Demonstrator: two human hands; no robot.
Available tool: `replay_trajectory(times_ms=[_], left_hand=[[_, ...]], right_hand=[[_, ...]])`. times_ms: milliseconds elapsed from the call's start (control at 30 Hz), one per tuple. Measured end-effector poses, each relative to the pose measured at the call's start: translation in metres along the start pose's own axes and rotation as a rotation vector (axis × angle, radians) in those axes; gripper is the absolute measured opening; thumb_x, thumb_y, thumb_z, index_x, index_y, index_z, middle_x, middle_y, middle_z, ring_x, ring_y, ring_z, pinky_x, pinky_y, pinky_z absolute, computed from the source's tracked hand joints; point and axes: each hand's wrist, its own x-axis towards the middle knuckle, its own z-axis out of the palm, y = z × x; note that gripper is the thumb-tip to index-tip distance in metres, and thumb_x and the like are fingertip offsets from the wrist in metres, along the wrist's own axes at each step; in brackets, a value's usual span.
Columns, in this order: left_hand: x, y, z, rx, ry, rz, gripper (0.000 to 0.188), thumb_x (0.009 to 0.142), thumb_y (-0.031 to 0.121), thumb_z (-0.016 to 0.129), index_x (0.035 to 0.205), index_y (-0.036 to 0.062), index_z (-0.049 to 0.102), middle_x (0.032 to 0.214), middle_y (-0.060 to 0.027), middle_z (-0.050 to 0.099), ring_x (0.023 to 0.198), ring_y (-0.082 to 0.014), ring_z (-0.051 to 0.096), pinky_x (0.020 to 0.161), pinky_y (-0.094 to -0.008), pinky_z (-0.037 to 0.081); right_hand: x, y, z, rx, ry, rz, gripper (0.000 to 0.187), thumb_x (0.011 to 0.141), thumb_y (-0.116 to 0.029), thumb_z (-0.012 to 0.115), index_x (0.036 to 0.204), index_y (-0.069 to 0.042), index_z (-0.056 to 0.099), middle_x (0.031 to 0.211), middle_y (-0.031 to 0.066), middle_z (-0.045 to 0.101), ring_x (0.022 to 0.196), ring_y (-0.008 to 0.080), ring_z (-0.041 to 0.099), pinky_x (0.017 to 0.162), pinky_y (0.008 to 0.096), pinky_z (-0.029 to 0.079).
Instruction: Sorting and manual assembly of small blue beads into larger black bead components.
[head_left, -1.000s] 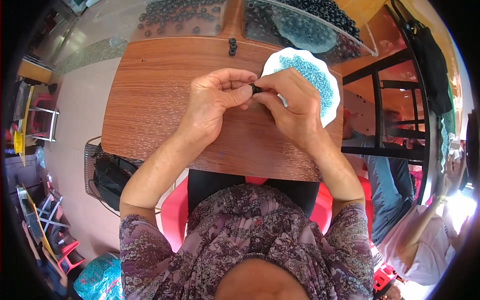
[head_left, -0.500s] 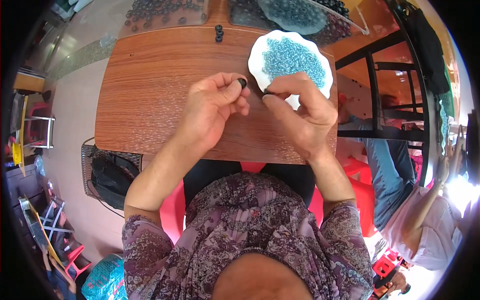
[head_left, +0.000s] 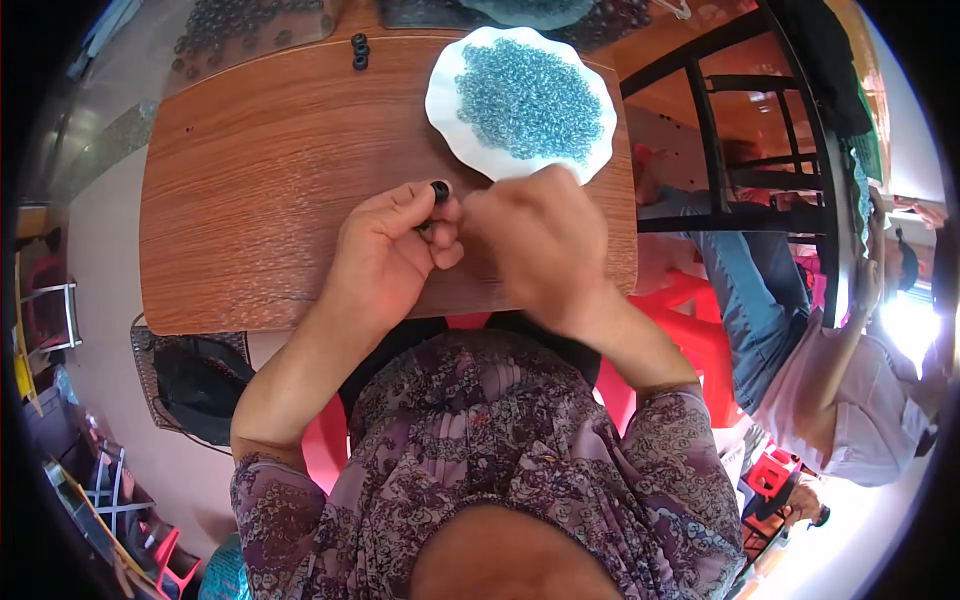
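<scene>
Over the near middle of the table, my left hand (head_left: 390, 240) pinches a small black bead (head_left: 440, 190) between thumb and forefinger. It is round and seems to have a hole in it. A second dark spot shows lower down, among the curled fingers. My right hand (head_left: 545, 240) is right beside the left, its fingers curled and smeared by motion, so I cannot make out what it holds. Behind it stands a white scalloped plate (head_left: 445, 115) heaped with clear blue beads (head_left: 530, 95). Several black beads (head_left: 360, 52) stand in a short row near the table's far edge.
Along the far edge of the wooden table (head_left: 250, 190) lie clear trays with dark beads (head_left: 240, 25). A black metal frame (head_left: 735, 222) stands at the right, with a seated person in jeans (head_left: 735, 290) beyond. A wire basket with a black bag (head_left: 200, 385) is at the left.
My view has shifted, so the table and plate appear lower and further left. The right hand has turned and come close to the left hand, which keeps its pinch on the black bead.
</scene>
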Motion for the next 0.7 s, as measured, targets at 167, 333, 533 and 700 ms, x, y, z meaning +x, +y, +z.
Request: replay_trajectory(times_ms=[167, 333, 533, 700], left_hand=[[0.006, 0.003, -0.006, -0.026, -0.131, -0.064, 0.015, 0.089, 0.012, 0.052, 0.091, -0.0024, 0.056, 0.080, -0.0078, 0.057, 0.061, -0.0129, 0.047, 0.055, -0.0281, 0.037], [0.007, 0.004, -0.006, -0.018, -0.156, -0.064, 0.014, 0.088, 0.012, 0.053, 0.090, -0.0017, 0.056, 0.079, -0.0072, 0.056, 0.060, -0.0122, 0.046, 0.055, -0.0274, 0.036], [0.008, 0.004, -0.008, -0.024, -0.158, -0.067, 0.014, 0.087, 0.012, 0.055, 0.089, -0.0014, 0.056, 0.078, -0.0071, 0.056, 0.059, -0.0119, 0.046, 0.054, -0.0273, 0.036], [0.010, 0.002, -0.013, -0.002, -0.191, -0.057, 0.018, 0.089, 0.014, 0.053, 0.097, -0.0016, 0.055, 0.082, -0.0079, 0.055, 0.060, -0.0121, 0.047, 0.054, -0.0277, 0.037]], right_hand=[[-0.003, 0.041, -0.010, -0.137, -0.038, 0.331, 0.018, 0.067, 0.004, 0.066, 0.083, -0.005, 0.067, 0.069, 0.0070, 0.057, 0.071, 0.0221, 0.055, 0.060, 0.0328, 0.043], [0.002, 0.052, 0.007, -0.193, -0.064, 0.262, 0.021, 0.065, 0.005, 0.064, 0.082, -0.006, 0.068, 0.067, 0.0063, 0.053, 0.068, 0.0226, 0.051, 0.061, 0.0337, 0.041], [0.010, 0.055, 0.010, -0.338, -0.166, 0.127, 0.019, 0.063, 0.004, 0.062, 0.078, -0.007, 0.067, 0.068, 0.0052, 0.051, 0.067, 0.0227, 0.050, 0.061, 0.0341, 0.040], [0.013, 0.058, 0.006, -0.331, -0.224, 0.102, 0.020, 0.063, 0.004, 0.063, 0.079, -0.008, 0.068, 0.071, 0.0053, 0.054, 0.070, 0.0234, 0.052, 0.062, 0.0342, 0.041]])
